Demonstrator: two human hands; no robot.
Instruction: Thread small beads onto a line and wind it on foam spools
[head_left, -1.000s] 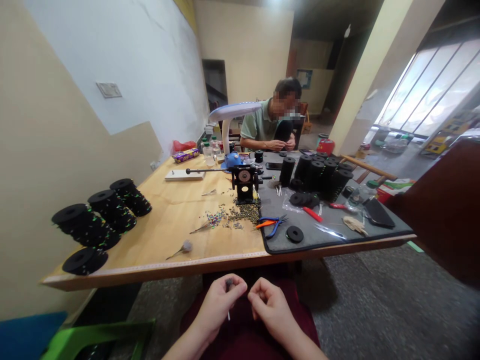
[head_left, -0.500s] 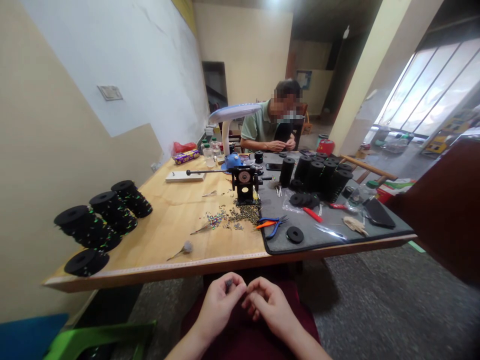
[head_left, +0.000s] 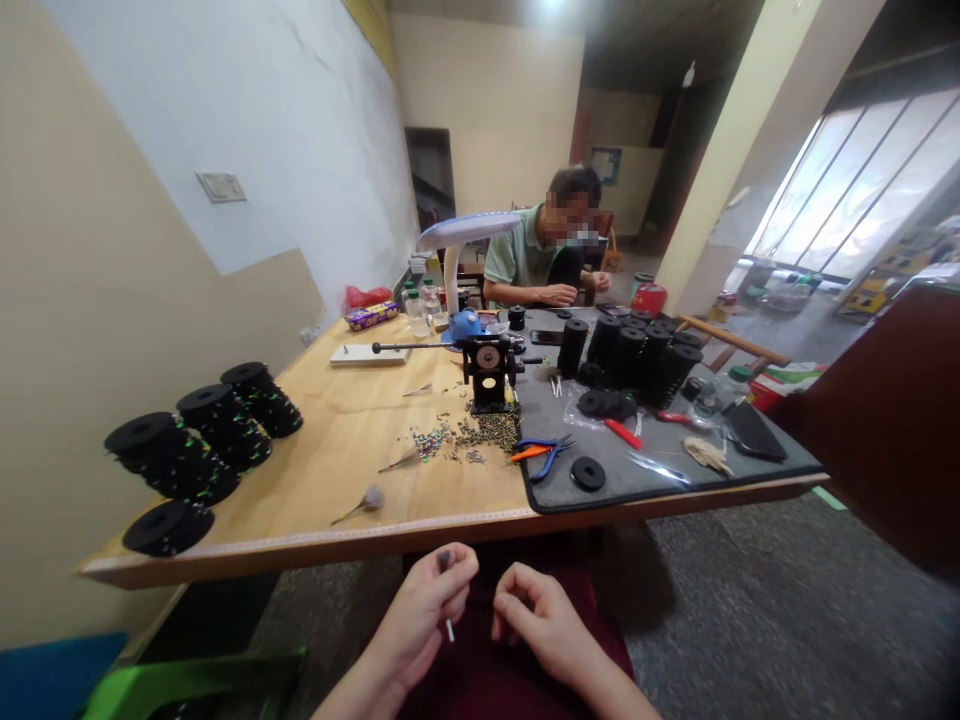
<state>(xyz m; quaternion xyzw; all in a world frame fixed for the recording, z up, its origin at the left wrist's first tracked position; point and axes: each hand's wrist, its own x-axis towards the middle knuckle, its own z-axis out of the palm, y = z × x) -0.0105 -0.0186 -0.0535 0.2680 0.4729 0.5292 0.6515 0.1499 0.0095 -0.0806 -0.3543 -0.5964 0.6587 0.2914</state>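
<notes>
My left hand point(head_left: 431, 605) is closed in front of the table edge, above my lap. It holds a slim tool: a white end point(head_left: 451, 630) sticks out below the fingers and a dark part point(head_left: 444, 558) shows at the top. A short gap to the right, my right hand point(head_left: 536, 610) has its fingers curled in and thumb against them; anything pinched there is too small to make out. Nearest on the table are a black foam spool point(head_left: 588, 473), blue-handled pliers point(head_left: 551, 456) and a pile of small metal pieces point(head_left: 491, 430).
A black winding device point(head_left: 489, 372) stands mid-table beside a lamp point(head_left: 469, 228). Black foam spools are stacked on the left point(head_left: 217, 415) and on the grey mat point(head_left: 626, 350). Scissors point(head_left: 658, 466) lie near the front right. Across the table sits another person point(head_left: 529, 260).
My hands have moved apart, the left one turning so the tool's white end shows below it. Across the table, the other person's hands have separated.
</notes>
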